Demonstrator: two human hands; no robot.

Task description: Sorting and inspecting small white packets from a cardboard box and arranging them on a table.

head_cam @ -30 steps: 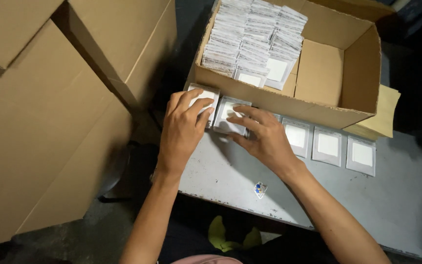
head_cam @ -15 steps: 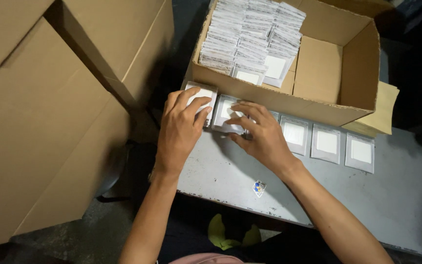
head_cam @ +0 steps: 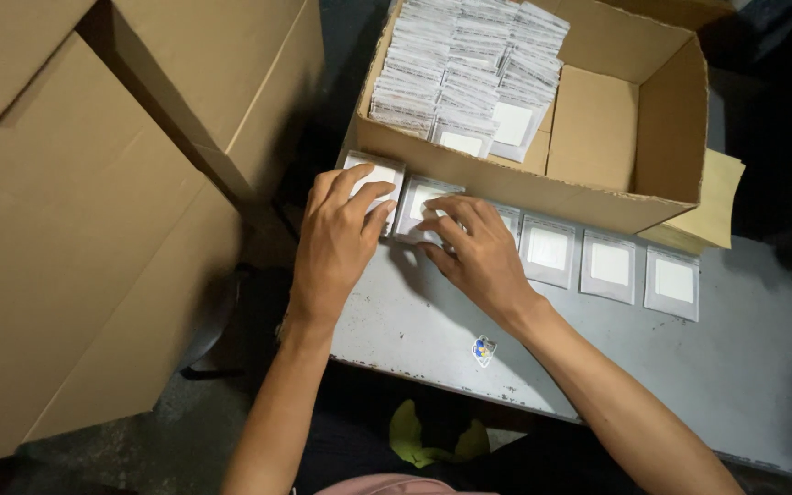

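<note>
The left hand lies flat, its grip spread, fingertips pressing on a small grey square packet with a white centre; the right hand is loosely curled, its grip resting thumb and forefinger on the next grey-and-white packet without closing round it; both packets lie flat on the grey metal surface, just in front of the near wall of the open brown cardboard box; each is close to square, its slightly longer side running away from the person towards the box; the left packet sits under the fingertips with only its far edge showing, the right one shows between thumb and fingers; along the same box wall, to the right, a row of three more flat grey-and-white packets lies side by side, and another is partly hidden by the right hand; inside the box, stacked rows of like packets fill the left part; a small blue and yellow sticker sits near the surface's front edge; large brown cardboard cartons stand left of the box, cut off by the frame.
</note>
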